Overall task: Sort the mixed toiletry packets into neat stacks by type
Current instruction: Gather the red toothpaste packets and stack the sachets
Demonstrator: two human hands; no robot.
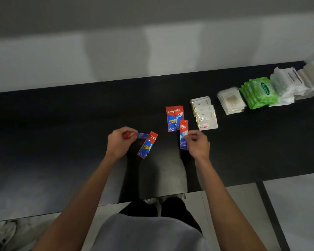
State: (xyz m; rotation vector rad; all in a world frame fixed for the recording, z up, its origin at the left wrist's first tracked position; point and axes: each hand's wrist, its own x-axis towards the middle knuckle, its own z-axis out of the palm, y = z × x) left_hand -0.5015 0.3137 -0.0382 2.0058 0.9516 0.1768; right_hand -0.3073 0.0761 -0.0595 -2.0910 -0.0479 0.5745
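Step in hand: the toothpaste type is being gathered. By my reading this is late in the sort, since the other types already sit in their own piles.
Left hand: the left hand (119,140) pinches one end of a red-and-blue sachet, the left sachet (136,135), which points toward the right.
Slanted sachet: a second toothpaste sachet, the slanted sachet (147,145), lies at an angle just under the tip of the left sachet. I cannot tell whether it rests on the tabletop (62,124) or hangs from the fingers.
Right hand: the right hand (198,142) has its fingers curled and nips the edge of the upright sachet (183,135), whose top end overlaps the near corner of the toothpaste stack (174,117).
Sorted row: beyond the stack, running to the right, are the gold-and-white sachets (204,114), the clear packets (231,100), the green wipes packs (258,92) and the white packets (284,86).
Next move calls for: squaring the upright sachet onto the toothpaste stack, face up and edges aligned. The left sachet and the slanted sachet would then need carrying across to the same stack.
Care point: the sachets look thin and slippery, so the stack could fan out if one is dropped on it askew.
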